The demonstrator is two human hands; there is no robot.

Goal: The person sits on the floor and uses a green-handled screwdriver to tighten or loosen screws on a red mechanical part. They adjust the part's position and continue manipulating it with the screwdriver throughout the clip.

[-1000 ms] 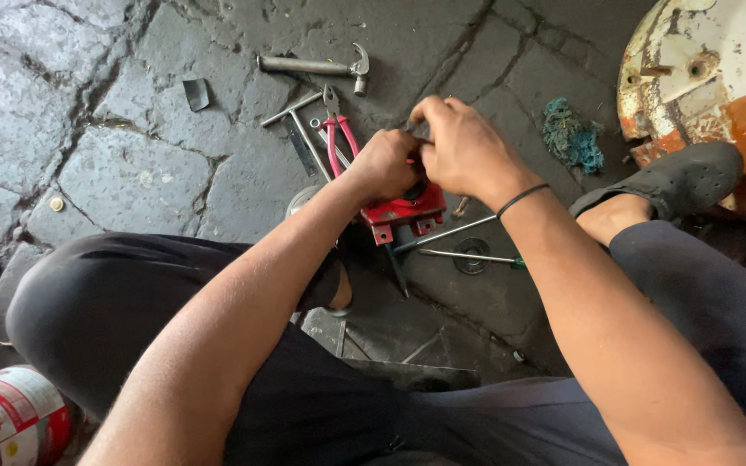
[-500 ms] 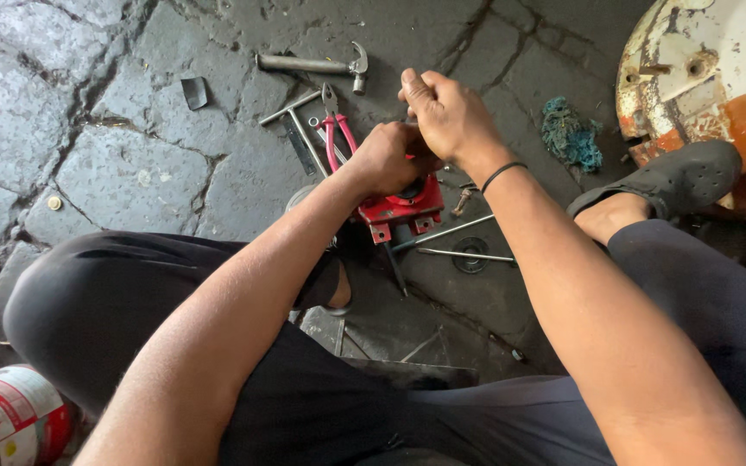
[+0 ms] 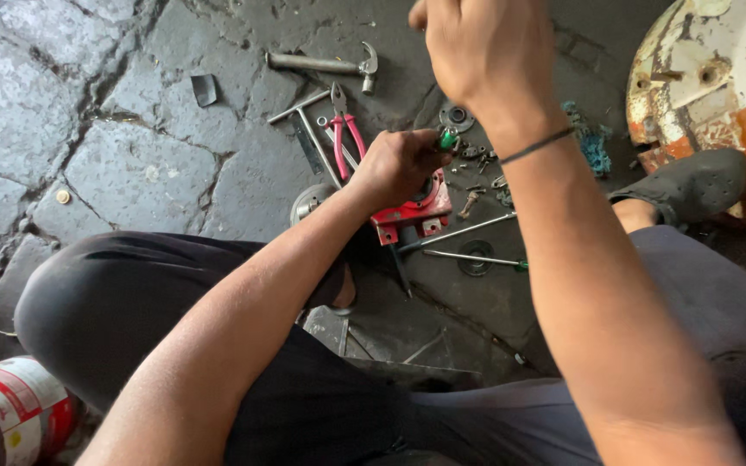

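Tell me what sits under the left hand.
Under the left hand sits a red metal part on the stone floor. A green-tipped piece shows at the fingers. The part's middle is covered by the hand.

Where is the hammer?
In the head view, the hammer lies on the stone floor near the top, left of centre, just above the pink-handled pliers and beyond the left hand.

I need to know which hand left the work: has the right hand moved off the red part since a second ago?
Yes. The right hand has lifted up toward the camera, away from the red part, which stays beside the pink-handled pliers.
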